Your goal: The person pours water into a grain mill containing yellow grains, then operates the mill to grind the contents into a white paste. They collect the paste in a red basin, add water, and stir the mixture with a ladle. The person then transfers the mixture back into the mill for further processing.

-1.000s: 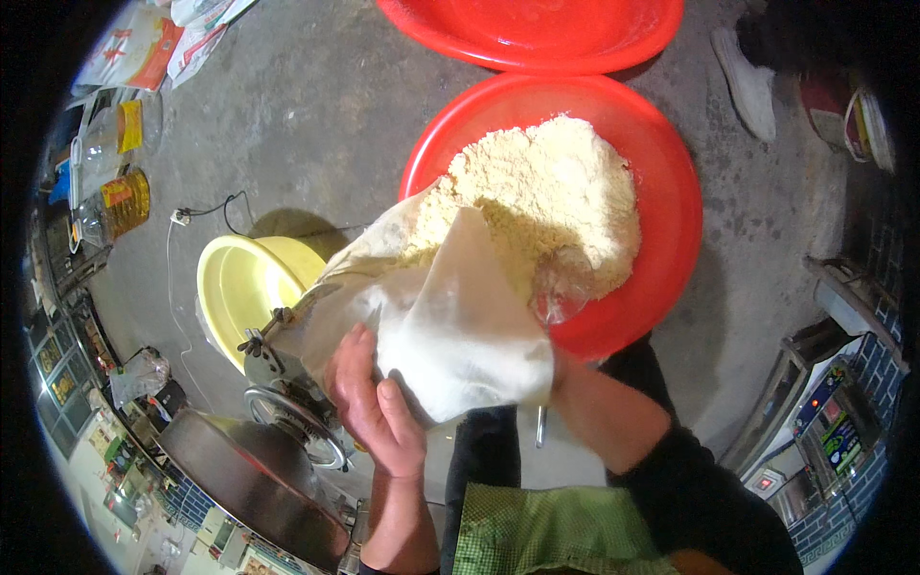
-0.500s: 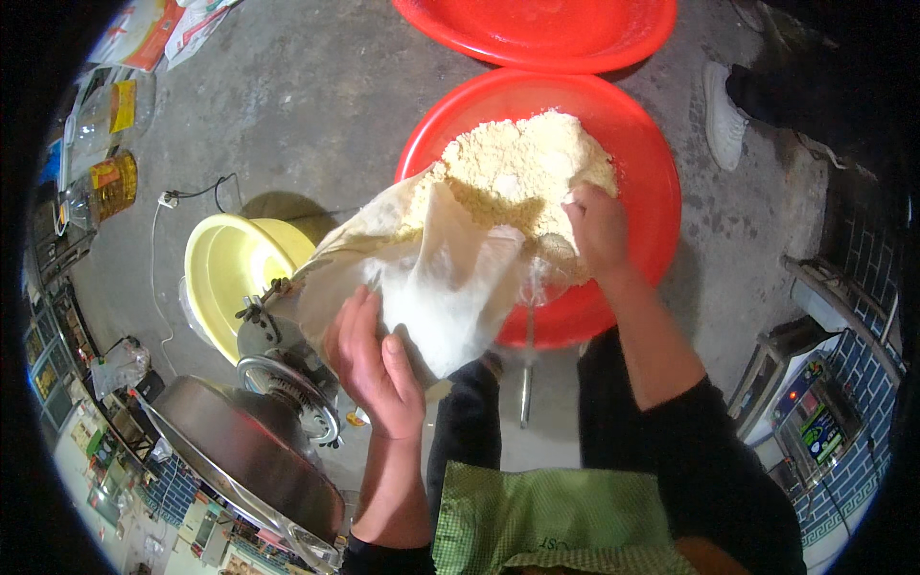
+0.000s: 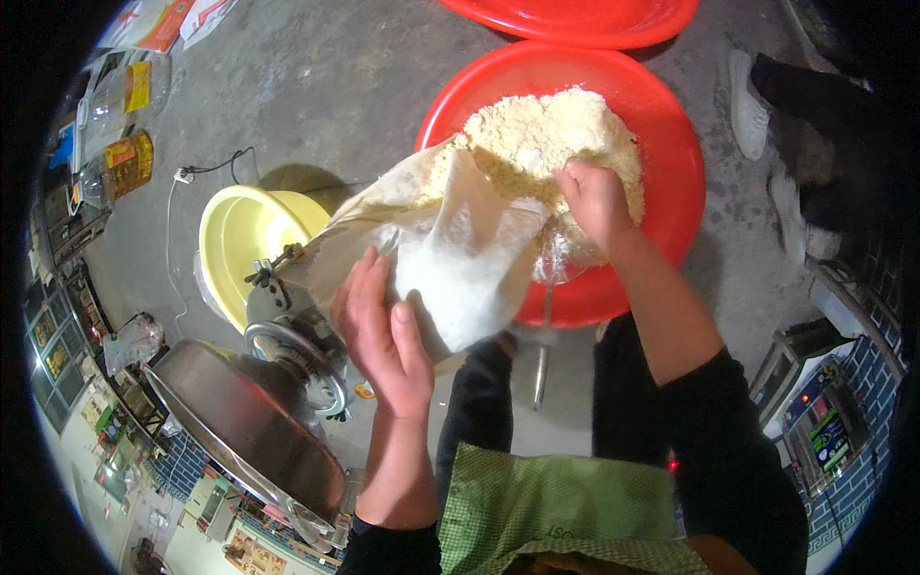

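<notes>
Centrally, seen from the wearer's head, a left hand (image 3: 379, 331) rests against a white cloth sleeve (image 3: 460, 278), its grip open, fingers extended together and thumb apart. The right hand (image 3: 596, 201) is over a heap of pale yellow, crumbly meal (image 3: 522, 129); its fingers look curled inward, but I cannot tell whether the grip is closed on anything. The meal lies in a wide red basin (image 3: 676, 182), and the sleeve spreads across the basin's near left side. Just below the right hand, at the meal's edge, is a clear scoop (image 3: 556, 264); a metal handle (image 3: 542, 374) shows below the rim. To the left, the sleeve meets a grey metal machine with a wheel (image 3: 295, 369) and a large metal hopper (image 3: 244, 412). Beyond it, a pale yellow tub (image 3: 220, 230) sits on the grey floor (image 3: 326, 105). Farther out are a second red basin (image 3: 585, 24) at the top, bottles (image 3: 127, 165) at far left, and another person's white shoe (image 3: 747, 105) at upper right
</notes>
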`<action>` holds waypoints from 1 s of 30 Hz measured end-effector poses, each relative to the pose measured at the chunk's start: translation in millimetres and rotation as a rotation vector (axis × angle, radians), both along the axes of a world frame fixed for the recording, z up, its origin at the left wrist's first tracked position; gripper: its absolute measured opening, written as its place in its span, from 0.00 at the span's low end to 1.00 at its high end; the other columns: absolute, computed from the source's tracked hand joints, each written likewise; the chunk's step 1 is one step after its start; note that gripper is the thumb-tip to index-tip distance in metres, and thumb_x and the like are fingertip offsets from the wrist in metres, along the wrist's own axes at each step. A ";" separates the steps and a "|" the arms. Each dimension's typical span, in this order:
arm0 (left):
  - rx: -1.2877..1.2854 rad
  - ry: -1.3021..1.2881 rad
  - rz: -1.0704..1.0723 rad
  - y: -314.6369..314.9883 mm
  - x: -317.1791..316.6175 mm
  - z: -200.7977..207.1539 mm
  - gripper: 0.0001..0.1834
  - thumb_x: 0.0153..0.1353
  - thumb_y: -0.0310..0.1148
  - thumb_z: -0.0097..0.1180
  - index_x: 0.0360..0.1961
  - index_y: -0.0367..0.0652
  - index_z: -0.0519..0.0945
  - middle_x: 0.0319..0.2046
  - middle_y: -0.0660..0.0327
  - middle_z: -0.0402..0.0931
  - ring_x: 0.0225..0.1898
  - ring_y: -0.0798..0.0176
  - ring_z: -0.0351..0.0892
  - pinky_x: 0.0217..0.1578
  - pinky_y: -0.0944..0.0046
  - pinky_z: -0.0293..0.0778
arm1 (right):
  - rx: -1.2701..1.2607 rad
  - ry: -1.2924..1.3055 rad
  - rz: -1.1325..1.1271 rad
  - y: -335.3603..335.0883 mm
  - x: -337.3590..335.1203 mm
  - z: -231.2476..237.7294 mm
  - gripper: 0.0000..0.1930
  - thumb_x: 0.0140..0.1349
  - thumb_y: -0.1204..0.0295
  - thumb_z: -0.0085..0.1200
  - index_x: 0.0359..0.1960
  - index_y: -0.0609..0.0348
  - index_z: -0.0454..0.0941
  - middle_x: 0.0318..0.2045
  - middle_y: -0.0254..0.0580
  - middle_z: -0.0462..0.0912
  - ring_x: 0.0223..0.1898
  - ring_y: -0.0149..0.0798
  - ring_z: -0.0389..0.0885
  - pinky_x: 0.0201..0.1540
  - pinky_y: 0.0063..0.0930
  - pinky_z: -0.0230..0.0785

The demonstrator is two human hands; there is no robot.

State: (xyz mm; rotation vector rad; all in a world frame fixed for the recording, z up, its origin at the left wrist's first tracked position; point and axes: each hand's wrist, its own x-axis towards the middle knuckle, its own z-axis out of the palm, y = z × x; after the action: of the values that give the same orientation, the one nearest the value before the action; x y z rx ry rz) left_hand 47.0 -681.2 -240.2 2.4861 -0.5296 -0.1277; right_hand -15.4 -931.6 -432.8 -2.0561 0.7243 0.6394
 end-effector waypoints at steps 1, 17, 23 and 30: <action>-0.024 -0.014 0.018 0.2 -3.1 5.5 0.19 0.65 0.33 0.44 0.52 0.34 0.74 0.56 0.46 0.71 0.58 0.43 0.66 0.60 0.50 0.57 | 0.002 -0.043 0.015 1.2 0.8 -0.2 0.20 0.59 0.67 0.55 0.54 0.46 0.72 0.57 0.56 0.67 0.58 0.55 0.68 0.63 0.35 0.60; -0.731 1.150 0.754 89.9 -115.0 -139.9 0.18 0.65 0.32 0.51 0.54 0.39 0.72 0.50 0.54 0.74 0.50 0.57 0.75 0.53 0.59 0.71 | -0.159 -0.568 0.596 64.1 165.0 -7.7 0.39 0.53 0.64 0.61 0.68 0.50 0.58 0.67 0.54 0.57 0.71 0.50 0.47 0.71 0.42 0.42; -1.424 1.209 1.009 75.8 -93.1 -156.1 0.19 0.65 0.33 0.52 0.56 0.39 0.71 0.53 0.55 0.72 0.52 0.57 0.73 0.55 0.58 0.69 | 0.258 0.027 1.118 161.1 229.0 -10.2 0.41 0.43 0.58 0.69 0.61 0.59 0.67 0.58 0.55 0.72 0.60 0.49 0.69 0.61 0.39 0.61; -1.632 1.217 0.868 48.5 -97.2 -155.2 0.22 0.64 0.34 0.53 0.58 0.40 0.69 0.55 0.55 0.70 0.55 0.57 0.70 0.58 0.57 0.67 | 0.680 0.026 1.007 156.7 195.5 -22.6 0.16 0.58 0.60 0.55 0.42 0.58 0.80 0.35 0.42 0.83 0.36 0.38 0.78 0.40 0.35 0.70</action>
State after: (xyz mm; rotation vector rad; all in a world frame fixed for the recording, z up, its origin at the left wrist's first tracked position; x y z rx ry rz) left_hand -50.2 -632.7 -395.3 0.5666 0.7370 -0.5169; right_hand 180.2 -775.0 -455.4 -1.6384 -0.5537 1.2457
